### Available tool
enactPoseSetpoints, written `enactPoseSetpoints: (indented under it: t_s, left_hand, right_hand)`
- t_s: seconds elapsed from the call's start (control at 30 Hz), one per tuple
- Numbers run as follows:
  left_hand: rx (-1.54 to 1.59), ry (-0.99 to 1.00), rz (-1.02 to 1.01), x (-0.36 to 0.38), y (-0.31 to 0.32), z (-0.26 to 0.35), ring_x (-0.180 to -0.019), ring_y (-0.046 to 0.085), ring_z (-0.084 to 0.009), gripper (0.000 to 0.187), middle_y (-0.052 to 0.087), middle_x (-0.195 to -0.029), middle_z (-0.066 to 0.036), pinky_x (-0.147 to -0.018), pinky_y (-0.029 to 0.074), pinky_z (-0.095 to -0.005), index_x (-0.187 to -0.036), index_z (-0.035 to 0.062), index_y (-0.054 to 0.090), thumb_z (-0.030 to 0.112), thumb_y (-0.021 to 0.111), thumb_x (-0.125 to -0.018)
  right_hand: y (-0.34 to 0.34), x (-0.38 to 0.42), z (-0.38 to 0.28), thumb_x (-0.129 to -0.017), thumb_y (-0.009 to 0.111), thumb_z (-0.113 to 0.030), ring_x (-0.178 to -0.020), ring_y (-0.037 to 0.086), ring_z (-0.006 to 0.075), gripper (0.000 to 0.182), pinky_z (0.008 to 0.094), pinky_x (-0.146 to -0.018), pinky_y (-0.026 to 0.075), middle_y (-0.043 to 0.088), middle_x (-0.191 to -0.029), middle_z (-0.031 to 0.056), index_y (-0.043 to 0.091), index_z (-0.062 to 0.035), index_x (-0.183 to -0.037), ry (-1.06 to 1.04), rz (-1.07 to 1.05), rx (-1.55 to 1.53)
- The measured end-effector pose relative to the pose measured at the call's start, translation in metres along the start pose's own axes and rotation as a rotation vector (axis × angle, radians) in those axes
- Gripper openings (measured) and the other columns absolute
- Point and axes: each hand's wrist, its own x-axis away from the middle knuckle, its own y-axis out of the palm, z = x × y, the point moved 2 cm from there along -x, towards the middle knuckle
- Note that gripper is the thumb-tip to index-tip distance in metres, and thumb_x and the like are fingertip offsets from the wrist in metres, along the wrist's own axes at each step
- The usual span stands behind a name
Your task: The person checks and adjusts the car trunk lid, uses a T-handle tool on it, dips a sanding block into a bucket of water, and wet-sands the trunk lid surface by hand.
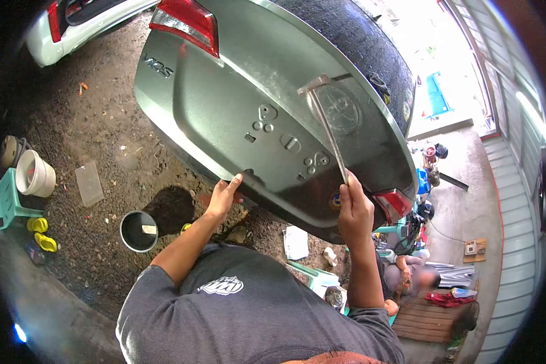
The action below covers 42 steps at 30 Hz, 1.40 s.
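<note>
My right hand [356,209] is closed round the lower end of a hammer [329,130] with a slim metal handle. The hammer is raised, and its narrow crosswise head overlaps a round emblem mark on the car's trunk lid [224,115] in this view. The lid is grey-green, with several cut-out holes in its middle and VIOS lettering at the left. My left hand [223,197] grips the lid's lower edge, thumb on the outer face and fingers mostly hidden behind it. Red tail lights [188,27] sit at both sides.
A dark bucket [139,232], a white bucket [35,174], a green stool [9,203] and yellow clogs [41,236] stand on gravel at left. A person [412,276] sits at lower right by a wooden pallet [424,312]. A white car [85,30] is at upper left.
</note>
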Motion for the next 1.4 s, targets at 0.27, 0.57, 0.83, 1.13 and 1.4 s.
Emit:
enactPoseSetpoints:
  t_s: [0.27,0.57,0.83,1.13,1.4]
  left_hand:
    - [-0.004,-0.003,0.015,0.0,0.001,0.003,-0.065,0.059,-0.0143,0.059,0.064,-0.088,-0.007,-0.058,0.052,-0.0291,-0.101,-0.0056,0.065,0.052,0.064,-0.09]
    - [-0.017,0.053,0.035,0.0,0.003,0.004,-0.064,0.058,-0.0143,0.06,0.061,-0.077,-0.007,-0.057,0.051,-0.0293,-0.083,-0.0062,0.064,0.053,0.064,-0.09]
    - [-0.027,0.028,0.062,-0.002,0.0,0.0,-0.067,0.058,-0.0145,0.064,0.059,-0.081,-0.007,-0.059,0.053,-0.0304,-0.087,-0.0083,0.064,0.055,0.064,-0.089]
    - [-0.393,-0.198,-0.416,-0.004,-0.011,-0.016,-0.071,0.061,-0.0136,0.047,0.067,-0.084,-0.007,-0.063,0.051,-0.029,-0.097,0.0004,0.064,0.046,0.056,-0.096]
    - [-0.492,0.145,-0.563,0.024,0.082,0.106,-0.084,0.062,-0.0153,0.033,0.065,-0.093,-0.004,-0.075,0.05,-0.0294,-0.11,0.0036,0.061,0.033,0.053,-0.099]
  right_hand:
    - [0.002,-0.008,-0.004,-0.097,0.056,-0.011,-0.099,0.068,0.0376,0.03,0.0394,-0.08,0.054,0.066,-0.113,0.0242,0.058,-0.0021,-0.126,-0.02,0.012,0.002]
    - [0.011,-0.023,-0.006,-0.097,0.054,-0.012,-0.1,0.067,0.0372,0.03,0.0404,-0.083,0.055,0.065,-0.115,0.0235,0.058,-0.0007,-0.124,-0.183,0.05,0.023]
    - [0.029,-0.038,0.006,-0.096,0.053,-0.013,-0.102,0.066,0.038,0.029,0.0405,-0.087,0.054,0.064,-0.117,0.0247,0.06,0.0018,-0.121,-0.22,0.028,0.108]
    - [-0.003,-0.003,0.008,-0.099,0.054,-0.01,-0.082,0.062,0.0139,0.029,0.027,-0.077,0.049,0.068,-0.099,0.0128,0.059,0.0014,-0.125,0.069,0.189,-0.22]
    - [-0.009,0.085,0.028,-0.102,0.048,-0.011,-0.054,0.034,0.0019,0.033,0.0199,-0.049,0.026,0.043,-0.066,-0.0065,0.055,0.0,-0.132,0.257,0.471,-0.586]
